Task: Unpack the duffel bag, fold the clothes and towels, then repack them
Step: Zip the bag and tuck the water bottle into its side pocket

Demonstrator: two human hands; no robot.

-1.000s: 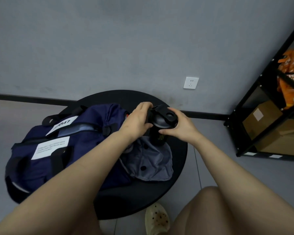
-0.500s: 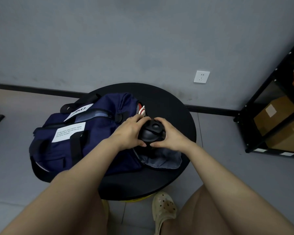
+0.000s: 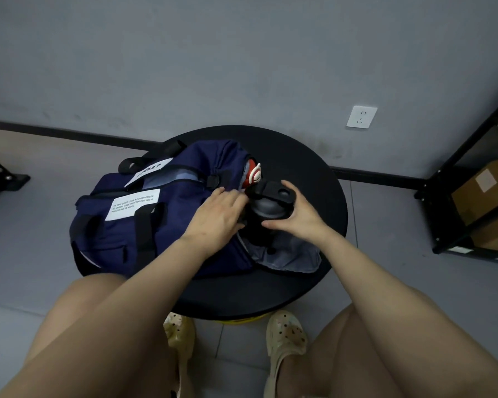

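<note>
A navy duffel bag with white labels lies on a round black table, its right end open and its grey lining flap spread out. A black bottle stands in that opening. My right hand grips the bottle's side below the lid. My left hand rests with straight fingers on the bag's edge beside the bottle. A red and white item pokes from the bag behind the bottle.
A black metal shelf with cardboard boxes stands at the right. The grey wall carries a white socket. My knees and two pale clogs sit under the table's near edge. A black stand foot lies far left.
The view has tipped down. The bottle has sunk lower into the bag's open end. My left hand has come off the bottle and now lies flat on the bag's edge.
</note>
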